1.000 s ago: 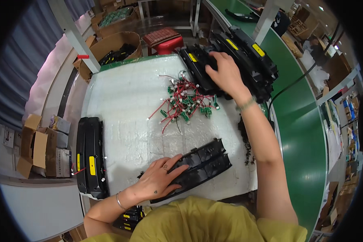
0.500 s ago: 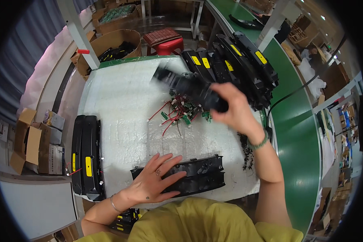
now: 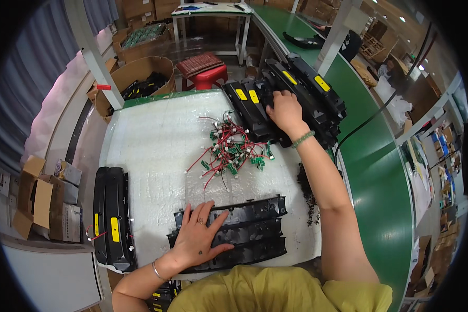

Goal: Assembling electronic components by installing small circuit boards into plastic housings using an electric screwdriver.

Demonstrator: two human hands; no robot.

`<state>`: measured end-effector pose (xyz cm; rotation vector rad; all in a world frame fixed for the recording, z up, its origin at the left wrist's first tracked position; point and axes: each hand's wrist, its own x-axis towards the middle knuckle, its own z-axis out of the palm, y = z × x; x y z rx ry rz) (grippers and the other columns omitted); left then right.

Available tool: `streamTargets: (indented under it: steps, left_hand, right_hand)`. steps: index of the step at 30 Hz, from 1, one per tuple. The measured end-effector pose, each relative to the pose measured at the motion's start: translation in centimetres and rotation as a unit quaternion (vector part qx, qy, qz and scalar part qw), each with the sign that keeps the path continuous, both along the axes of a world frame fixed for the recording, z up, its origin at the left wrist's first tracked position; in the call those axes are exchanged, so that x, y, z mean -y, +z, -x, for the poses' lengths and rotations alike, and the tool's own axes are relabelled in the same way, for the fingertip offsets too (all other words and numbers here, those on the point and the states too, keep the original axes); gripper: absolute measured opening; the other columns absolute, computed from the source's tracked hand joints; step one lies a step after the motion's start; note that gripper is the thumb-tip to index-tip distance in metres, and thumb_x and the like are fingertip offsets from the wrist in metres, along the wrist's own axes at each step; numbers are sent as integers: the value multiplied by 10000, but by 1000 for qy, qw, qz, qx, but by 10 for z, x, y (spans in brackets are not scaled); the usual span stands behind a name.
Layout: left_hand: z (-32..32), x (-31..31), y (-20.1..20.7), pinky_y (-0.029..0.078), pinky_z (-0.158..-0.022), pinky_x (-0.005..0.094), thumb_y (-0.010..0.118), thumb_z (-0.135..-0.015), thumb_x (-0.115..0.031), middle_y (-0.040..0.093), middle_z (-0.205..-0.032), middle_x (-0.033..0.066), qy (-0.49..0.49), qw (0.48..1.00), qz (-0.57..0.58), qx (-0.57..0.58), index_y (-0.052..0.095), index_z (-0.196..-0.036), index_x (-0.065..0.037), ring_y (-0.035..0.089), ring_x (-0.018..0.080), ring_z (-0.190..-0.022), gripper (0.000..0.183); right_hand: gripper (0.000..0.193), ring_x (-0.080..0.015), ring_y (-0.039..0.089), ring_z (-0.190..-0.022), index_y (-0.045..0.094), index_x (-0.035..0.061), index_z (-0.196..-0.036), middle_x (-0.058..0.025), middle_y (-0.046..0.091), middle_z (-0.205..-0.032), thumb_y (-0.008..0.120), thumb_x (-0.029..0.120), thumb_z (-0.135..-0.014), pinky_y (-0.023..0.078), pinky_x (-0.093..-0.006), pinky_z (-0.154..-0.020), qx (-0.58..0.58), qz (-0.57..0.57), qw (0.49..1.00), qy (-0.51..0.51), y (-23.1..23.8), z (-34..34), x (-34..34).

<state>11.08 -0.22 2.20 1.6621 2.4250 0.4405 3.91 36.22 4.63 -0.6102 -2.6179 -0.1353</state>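
Three black plastic strips (image 3: 252,229) lie side by side on the near edge of the counter (image 3: 148,140), close to the wearer's body, their long sides running roughly left to right. In my view the left hand (image 3: 203,231) rests across their left ends, palm down, fingers and thumb spread wide, pressing on them without closing round any.

The right hand (image 3: 286,110) is stretched to the far right corner, over a pile of long black casings (image 3: 317,104), several of them marked with yellow labels (image 3: 289,78). Its fingers curl downward among the casings; I cannot tell whether they have hold of one, because the fingertips are hidden from me.

Between the two hands, in the middle of the white padded top, I see a loose tangle of red wires and small green circuit boards (image 3: 233,148). Small dark parts (image 3: 308,192) lie at the right edge, partly behind the right forearm. At the left edge stand two more black casings (image 3: 112,218), close together.

Beyond the far edge are a red stool (image 3: 213,78) with a patterned cushion (image 3: 200,63) and a cardboard bin (image 3: 164,66) containing black pieces. A long green surface (image 3: 372,192) runs down the right side.
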Motion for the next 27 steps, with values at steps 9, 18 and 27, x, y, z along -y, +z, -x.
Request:
streamTargets:
  steps: [9,18,27]
  left_hand:
    - [1,14,-2,233,-1073,526,704,-779,-404,343,-1351,257,-4,982,-133,133,412,-1347,-68,307,430,-1274,721]
    - [82,-89,42,478,-757,313,570,-885,-113,626,-1086,144,62,834,-398,378,370,-1360,-24,616,176,-860,523]
    - [82,-90,-5,479,-830,412,611,-828,-92,630,-1022,177,-133,975,-89,156,551,-1186,-71,594,363,-965,364]
  right_hand:
    - [734,-352,607,-950,469,43,-1198,-179,592,-1007,797,317,-602,529,-428,-782,-6,64,994,-89,16,-35,27]
    - [588,-273,538,-999,448,-57,-1259,-160,527,-1099,724,134,-777,458,-304,-836,-134,354,866,327,39,-118,149]
    - [270,-109,586,-835,634,-11,-1077,-52,637,-902,657,106,-836,480,-243,-735,-37,511,848,137,25,-192,92]
